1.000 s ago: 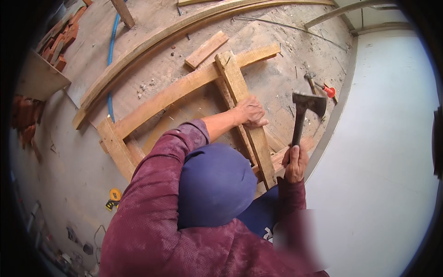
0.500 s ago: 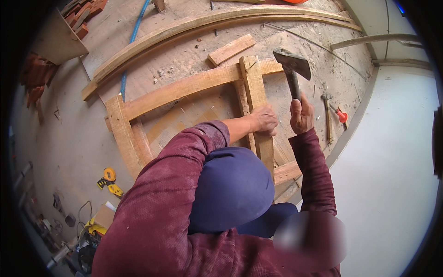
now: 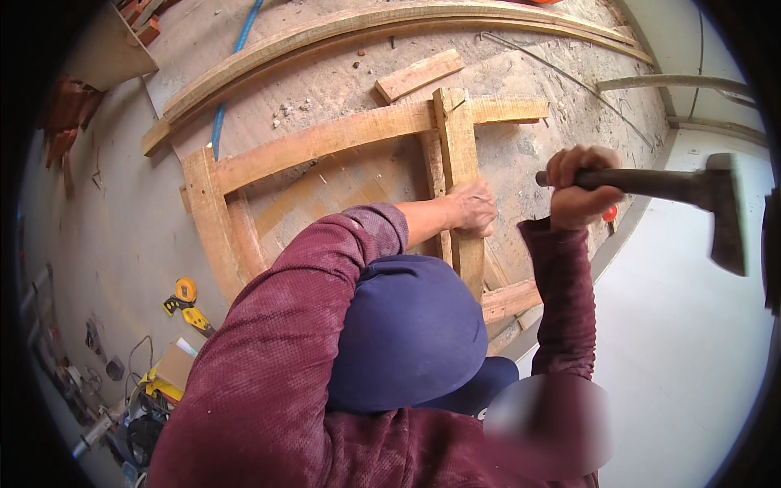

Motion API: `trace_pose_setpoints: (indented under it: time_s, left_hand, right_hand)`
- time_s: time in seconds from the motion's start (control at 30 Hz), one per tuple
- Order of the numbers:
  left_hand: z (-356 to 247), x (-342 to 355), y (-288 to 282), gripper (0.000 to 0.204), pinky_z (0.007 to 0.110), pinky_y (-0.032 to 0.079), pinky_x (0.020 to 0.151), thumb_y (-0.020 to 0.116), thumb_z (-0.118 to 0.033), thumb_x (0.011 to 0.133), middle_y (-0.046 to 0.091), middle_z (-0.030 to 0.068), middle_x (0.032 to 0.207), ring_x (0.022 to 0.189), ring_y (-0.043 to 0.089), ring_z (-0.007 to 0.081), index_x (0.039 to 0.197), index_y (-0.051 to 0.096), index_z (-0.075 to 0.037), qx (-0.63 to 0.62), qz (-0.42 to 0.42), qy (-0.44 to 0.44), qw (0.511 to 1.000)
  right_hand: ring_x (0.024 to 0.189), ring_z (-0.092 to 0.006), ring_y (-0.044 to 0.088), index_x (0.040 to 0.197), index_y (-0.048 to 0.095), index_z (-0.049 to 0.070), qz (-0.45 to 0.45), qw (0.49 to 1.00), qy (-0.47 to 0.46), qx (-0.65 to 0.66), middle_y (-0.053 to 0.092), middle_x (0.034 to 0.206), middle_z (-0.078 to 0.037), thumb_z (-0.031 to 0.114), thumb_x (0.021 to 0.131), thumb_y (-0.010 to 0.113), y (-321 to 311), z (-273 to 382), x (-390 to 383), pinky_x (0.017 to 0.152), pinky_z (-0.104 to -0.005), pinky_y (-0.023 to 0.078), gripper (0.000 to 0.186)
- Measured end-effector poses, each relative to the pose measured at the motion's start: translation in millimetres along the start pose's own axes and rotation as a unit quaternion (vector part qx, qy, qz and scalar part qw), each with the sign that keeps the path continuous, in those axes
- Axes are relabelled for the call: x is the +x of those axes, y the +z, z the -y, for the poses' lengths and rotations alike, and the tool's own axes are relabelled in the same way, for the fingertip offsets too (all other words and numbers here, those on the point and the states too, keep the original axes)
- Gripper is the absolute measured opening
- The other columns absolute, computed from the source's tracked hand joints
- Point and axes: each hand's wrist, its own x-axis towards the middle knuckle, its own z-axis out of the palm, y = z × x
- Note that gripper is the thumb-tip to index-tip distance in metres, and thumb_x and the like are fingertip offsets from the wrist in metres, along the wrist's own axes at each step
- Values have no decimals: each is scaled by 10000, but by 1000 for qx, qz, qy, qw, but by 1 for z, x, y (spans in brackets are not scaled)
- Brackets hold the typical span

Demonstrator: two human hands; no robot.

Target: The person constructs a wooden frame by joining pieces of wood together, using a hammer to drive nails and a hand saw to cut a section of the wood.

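Observation:
In my right hand [image 3: 579, 185] is a hatchet [image 3: 663, 185], gripped by its dark handle, with the blade out to the right over the pale floor. My left hand [image 3: 472, 208] is closed over a wooden beam [image 3: 457, 150], its fingers curled at the beam's right side. Whether a small thing is also pinched there cannot be made out. That beam lies across the rails of a wooden frame [image 3: 329, 142] on the ground. A shorter end piece [image 3: 213, 220] crosses the frame at its left. My knee in blue cloth [image 3: 407, 333] hides part of the near side.
Long timbers [image 3: 342, 47] lie beyond the frame, with a short wood block [image 3: 419, 75] nearby. A thin metal rod [image 3: 569, 85] and a blue hose [image 3: 232, 77] are on the dusty ground. At the left lies a yellow tape measure [image 3: 186, 289]; bricks [image 3: 73, 114] are stacked farther off.
My right hand has swung the hatchet from upright over the frame to the right, so it now lies nearly level. My left hand stays on the beam. The view has shifted slightly.

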Motion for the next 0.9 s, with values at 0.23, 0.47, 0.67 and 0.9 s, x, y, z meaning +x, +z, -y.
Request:
trace_pose_setpoints:
  time_s: [0.23, 0.47, 0.67, 0.9]
  left_hand:
    - [-1, 15, -27, 325, 369, 408, 732, 518, -369, 729, 664, 115, 664, 653, 629, 257, 603, 680, -117, 42, 58, -1, 997]
    - [-1, 2, -15, 319, 376, 420, 781, 538, -351, 715, 663, 135, 676, 688, 638, 276, 600, 680, -90, 11, 36, -1, 999]
    - [-13, 13, -39, 268, 371, 419, 782, 515, -254, 724, 667, 123, 660, 673, 641, 268, 566, 679, -113, 62, 128, 27, 989]
    - [5, -2, -7, 285, 360, 411, 692, 508, -310, 679, 634, 111, 603, 589, 608, 249, 524, 645, -113, 30, -12, 24, 999]
  right_hand:
    - [527, -238, 534, 805, 557, 5, 137, 849, 129, -493, 550, 608, -152, 401, 977, 455, -92, -35, -4, 511, -386, 417, 444]
    - [439, -104, 335, 890, 493, 82, 17, 1000, -6, 12, 348, 537, 8, 751, 824, 428, -20, 14, 22, 388, -227, 263, 676]
    - [630, -187, 550, 854, 584, -25, 242, 772, 237, -538, 553, 673, -120, 312, 966, 509, -115, -101, -15, 569, -369, 423, 364]
    - [414, -128, 387, 830, 491, 72, -52, 997, 41, -32, 391, 528, 2, 764, 858, 316, -40, -19, 18, 378, -271, 301, 714]
